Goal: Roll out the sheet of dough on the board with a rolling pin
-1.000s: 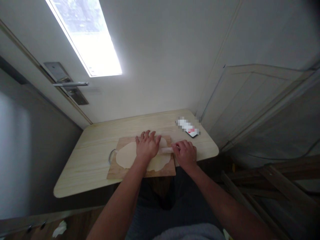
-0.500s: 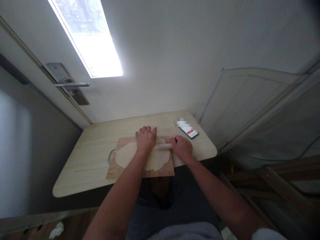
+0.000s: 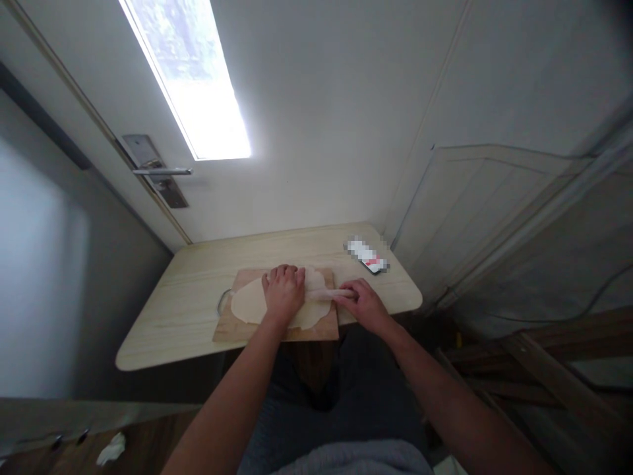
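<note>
A wide, thin sheet of pale dough (image 3: 250, 302) lies on a wooden cutting board (image 3: 227, 328), its right-hand edge uneven. Across the dough's right half runs a slim, floury rolling pin (image 3: 324, 294). My left hand (image 3: 285, 293) lies over the pin's left part, fingers bent down around it and hiding that end. With thumb and fingers, my right hand (image 3: 364, 302) grips the pin's right end, just beyond the board's right side. Part of the dough is covered by my left hand and wrist.
The board rests on a light wood table (image 3: 168, 316) with rounded corners, against a white door with a metal handle (image 3: 163, 171). A phone (image 3: 366, 256) lies at the table's back right. A metal loop handle (image 3: 222, 302) sticks out from the board's left side.
The pin reaches further right past the board, and my right hand has shifted to its end with a looser, pinching grip. The dough's right edge looks more ruffled. The camera view has shifted slightly.
</note>
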Action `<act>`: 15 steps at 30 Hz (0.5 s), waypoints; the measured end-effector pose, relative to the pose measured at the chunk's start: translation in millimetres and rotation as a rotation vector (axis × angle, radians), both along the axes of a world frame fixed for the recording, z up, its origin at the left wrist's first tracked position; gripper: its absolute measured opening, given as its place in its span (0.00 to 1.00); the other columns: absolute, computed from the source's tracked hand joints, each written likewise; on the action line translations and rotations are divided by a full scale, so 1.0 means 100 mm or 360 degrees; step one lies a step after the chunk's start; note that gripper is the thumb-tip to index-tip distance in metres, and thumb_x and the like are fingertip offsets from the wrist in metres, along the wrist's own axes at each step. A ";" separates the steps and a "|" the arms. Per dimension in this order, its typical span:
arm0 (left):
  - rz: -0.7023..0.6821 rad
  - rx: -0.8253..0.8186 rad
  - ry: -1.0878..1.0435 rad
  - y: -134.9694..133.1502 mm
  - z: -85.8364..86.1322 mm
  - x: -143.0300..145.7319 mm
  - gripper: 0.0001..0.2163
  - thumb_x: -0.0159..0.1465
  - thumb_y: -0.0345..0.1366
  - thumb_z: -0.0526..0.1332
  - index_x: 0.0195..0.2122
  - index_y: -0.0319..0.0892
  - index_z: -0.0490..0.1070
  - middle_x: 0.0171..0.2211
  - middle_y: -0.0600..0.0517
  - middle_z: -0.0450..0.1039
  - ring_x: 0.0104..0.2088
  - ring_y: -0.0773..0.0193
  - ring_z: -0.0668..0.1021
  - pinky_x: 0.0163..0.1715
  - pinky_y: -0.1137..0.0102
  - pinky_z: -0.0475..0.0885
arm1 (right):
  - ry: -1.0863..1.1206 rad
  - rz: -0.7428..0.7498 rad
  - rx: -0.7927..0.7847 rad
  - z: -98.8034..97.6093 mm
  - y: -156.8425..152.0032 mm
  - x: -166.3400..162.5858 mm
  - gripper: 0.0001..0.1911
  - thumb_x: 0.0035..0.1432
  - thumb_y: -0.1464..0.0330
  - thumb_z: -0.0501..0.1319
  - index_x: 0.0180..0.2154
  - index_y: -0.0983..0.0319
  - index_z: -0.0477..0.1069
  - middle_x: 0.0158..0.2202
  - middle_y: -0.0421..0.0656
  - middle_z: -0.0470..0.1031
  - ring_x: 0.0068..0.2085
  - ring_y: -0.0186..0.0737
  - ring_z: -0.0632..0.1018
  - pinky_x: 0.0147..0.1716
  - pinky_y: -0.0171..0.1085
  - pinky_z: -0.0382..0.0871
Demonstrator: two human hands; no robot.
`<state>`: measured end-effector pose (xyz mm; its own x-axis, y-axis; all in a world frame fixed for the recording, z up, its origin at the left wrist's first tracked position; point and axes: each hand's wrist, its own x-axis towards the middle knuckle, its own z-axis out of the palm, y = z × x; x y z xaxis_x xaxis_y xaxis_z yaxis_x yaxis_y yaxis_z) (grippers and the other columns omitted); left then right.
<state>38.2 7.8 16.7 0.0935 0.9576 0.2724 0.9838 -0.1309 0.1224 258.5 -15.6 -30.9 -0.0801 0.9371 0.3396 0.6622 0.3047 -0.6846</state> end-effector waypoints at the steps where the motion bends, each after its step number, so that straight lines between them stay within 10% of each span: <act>1: 0.0012 0.0009 -0.0015 -0.03 -0.01 0.01 0.20 0.73 0.44 0.43 0.52 0.48 0.72 0.54 0.44 0.72 0.56 0.50 0.70 0.59 0.49 0.58 | 0.0014 0.0010 0.0002 0.01 0.03 0.00 0.12 0.59 0.59 0.67 0.41 0.59 0.75 0.41 0.43 0.73 0.43 0.39 0.76 0.46 0.38 0.70; 15: 0.0062 0.0054 -0.0022 0.09 -0.13 0.02 0.24 0.72 0.48 0.41 0.60 0.46 0.67 0.63 0.44 0.66 0.64 0.49 0.64 0.63 0.46 0.54 | -0.0540 -0.0389 0.0193 -0.06 0.12 -0.18 0.17 0.65 0.52 0.59 0.42 0.59 0.75 0.42 0.46 0.74 0.46 0.46 0.71 0.44 0.41 0.60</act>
<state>40.6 17.0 3.8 0.0525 0.9508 0.3055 0.9865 -0.0969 0.1319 240.5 -4.1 -37.0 0.0130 0.8974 0.4411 0.9062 0.1759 -0.3846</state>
